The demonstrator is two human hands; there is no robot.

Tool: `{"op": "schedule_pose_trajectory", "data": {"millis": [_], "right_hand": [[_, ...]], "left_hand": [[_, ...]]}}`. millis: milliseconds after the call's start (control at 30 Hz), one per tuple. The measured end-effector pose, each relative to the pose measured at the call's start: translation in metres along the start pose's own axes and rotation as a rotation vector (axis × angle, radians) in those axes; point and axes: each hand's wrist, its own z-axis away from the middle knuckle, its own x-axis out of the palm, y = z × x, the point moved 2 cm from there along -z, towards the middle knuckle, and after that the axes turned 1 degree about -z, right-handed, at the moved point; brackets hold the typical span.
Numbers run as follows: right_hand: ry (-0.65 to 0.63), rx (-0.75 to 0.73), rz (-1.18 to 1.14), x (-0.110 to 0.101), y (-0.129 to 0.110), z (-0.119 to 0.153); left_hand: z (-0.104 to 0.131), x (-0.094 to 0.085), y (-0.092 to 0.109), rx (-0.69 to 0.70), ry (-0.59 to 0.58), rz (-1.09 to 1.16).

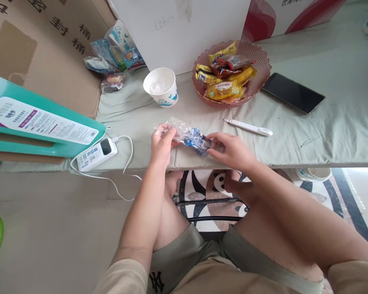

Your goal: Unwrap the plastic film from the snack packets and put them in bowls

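Note:
A clear crinkled plastic bag (178,127) lies across the front part of the cloth-covered table, with small blue pieces (195,140) at its right end. My left hand (163,143) pinches the left end of the bag between thumb and fingers. At the other end, my right hand (228,149) has its thumb and fingers closed around the edge of the blue pieces. What exactly the pieces are is too small to tell. Behind the bag stands a white paper cup (167,99) with something clear inside. A white cutter (248,127) lies to the right.
A pink bowl (262,61) of wrapped snacks stands at the back, beside a black phone (294,92). On the left are a white power bank (96,154) with a cable, a green container (46,118) and snack packets (110,61). Boxes line the back.

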Motion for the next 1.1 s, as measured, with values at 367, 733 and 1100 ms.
{"op": "schedule_pose_trajectory", "data": {"millis": [367, 733, 1100], "right_hand": [[0.466, -0.141, 0.204, -0.017, 0.0, 0.002], [-0.084, -0.402, 0.304, -0.012, -0.02, 0.02], [-0.279, 0.198, 0.614, -0.006, -0.025, 0.013]], "left_hand": [[0.003, -0.002, 0.008, 0.105, 0.075, 0.077], [0.0, -0.021, 0.026, 0.124, 0.042, 0.353], [0.008, -0.009, -0.004, -0.122, -0.466, -0.038]]}}
